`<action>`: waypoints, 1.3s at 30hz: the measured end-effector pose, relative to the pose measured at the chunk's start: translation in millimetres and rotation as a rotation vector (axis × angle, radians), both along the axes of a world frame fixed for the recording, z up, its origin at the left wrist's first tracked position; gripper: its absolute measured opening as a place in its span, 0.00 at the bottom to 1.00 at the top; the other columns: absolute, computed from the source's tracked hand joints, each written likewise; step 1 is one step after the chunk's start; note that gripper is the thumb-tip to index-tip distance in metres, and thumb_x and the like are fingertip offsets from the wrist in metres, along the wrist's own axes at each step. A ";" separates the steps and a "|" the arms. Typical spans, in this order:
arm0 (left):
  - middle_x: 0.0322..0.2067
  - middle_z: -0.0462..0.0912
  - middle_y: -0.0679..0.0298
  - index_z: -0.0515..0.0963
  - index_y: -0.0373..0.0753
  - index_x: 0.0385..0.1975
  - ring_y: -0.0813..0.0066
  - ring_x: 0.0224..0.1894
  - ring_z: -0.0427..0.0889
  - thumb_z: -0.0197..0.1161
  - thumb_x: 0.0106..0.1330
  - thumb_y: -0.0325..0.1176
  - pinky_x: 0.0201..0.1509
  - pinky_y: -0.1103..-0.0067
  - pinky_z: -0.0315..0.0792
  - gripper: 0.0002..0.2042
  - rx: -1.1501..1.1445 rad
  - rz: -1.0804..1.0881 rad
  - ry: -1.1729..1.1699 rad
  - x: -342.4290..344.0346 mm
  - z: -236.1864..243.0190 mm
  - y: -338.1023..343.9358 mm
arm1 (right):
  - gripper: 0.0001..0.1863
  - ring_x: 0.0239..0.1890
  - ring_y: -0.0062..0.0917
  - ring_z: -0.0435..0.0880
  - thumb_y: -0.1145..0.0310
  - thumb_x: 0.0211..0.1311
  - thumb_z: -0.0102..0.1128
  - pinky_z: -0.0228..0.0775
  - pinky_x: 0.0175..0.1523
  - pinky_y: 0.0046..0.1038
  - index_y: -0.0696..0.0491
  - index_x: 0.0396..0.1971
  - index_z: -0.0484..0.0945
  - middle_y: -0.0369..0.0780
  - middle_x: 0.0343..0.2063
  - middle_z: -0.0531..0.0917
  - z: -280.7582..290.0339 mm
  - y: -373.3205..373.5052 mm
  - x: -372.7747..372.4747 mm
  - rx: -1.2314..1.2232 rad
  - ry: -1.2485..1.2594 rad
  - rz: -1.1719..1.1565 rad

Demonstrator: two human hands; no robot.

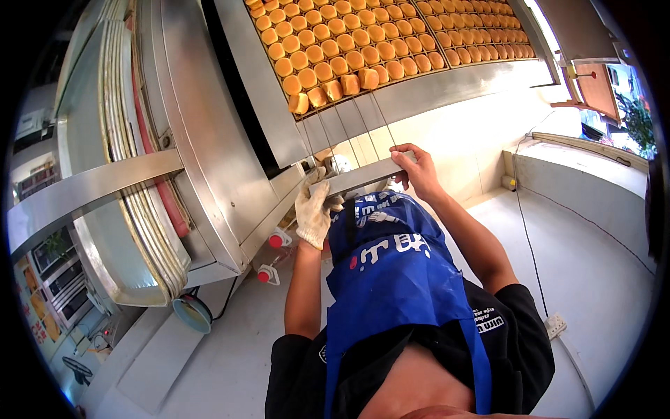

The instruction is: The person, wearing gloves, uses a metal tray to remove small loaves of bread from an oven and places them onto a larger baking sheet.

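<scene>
My left hand (313, 202), in an off-white glove, grips the left end of a flat metal bar (363, 175). My bare right hand (413, 167) has its fingers closed on the bar's right end. Several long thin wire prongs (363, 122) run from the bar toward rows of small round golden cakes (342, 43) in a gridded mould. Several cakes (350, 84) along the front row are tilted or raised at the prong tips. The mould sits in a steel-edged counter (453, 75). My blue apron (391, 279) is below my hands.
At left, a stack of trays (122, 91) rests behind a steel rail (91, 188) on the steel unit. Red-capped plastic containers (276, 239) and a round bowl (192, 314) are below. A cable and socket (555, 325) are on the right, near a pale ledge (579, 209).
</scene>
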State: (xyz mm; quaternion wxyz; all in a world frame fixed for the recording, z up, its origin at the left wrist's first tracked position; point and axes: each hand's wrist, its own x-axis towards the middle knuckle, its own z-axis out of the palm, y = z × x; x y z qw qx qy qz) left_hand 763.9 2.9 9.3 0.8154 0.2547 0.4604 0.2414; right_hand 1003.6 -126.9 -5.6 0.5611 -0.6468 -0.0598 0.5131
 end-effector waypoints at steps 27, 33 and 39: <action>0.44 0.87 0.52 0.71 0.32 0.64 0.67 0.26 0.88 0.66 0.71 0.26 0.25 0.78 0.83 0.23 -0.009 0.053 0.001 1.1 23.0 -34.7 | 0.13 0.16 0.19 0.81 0.64 0.70 0.65 0.67 0.15 0.18 0.60 0.42 0.78 0.41 0.26 0.83 23.4 -15.0 13.7 -0.022 0.030 0.043; 0.43 0.87 0.51 0.71 0.32 0.64 0.66 0.25 0.88 0.66 0.71 0.26 0.24 0.77 0.83 0.23 0.004 0.055 -0.001 4.6 31.7 -34.1 | 0.15 0.16 0.20 0.82 0.63 0.69 0.65 0.68 0.14 0.19 0.61 0.42 0.78 0.42 0.26 0.83 33.5 -11.4 18.5 -0.040 0.031 0.033; 0.42 0.87 0.51 0.71 0.32 0.63 0.65 0.25 0.88 0.66 0.71 0.28 0.24 0.77 0.84 0.23 0.004 0.070 -0.020 6.5 46.3 -36.6 | 0.15 0.16 0.20 0.82 0.63 0.69 0.65 0.69 0.14 0.19 0.62 0.42 0.78 0.41 0.26 0.83 57.0 -11.4 20.0 -0.075 0.049 0.039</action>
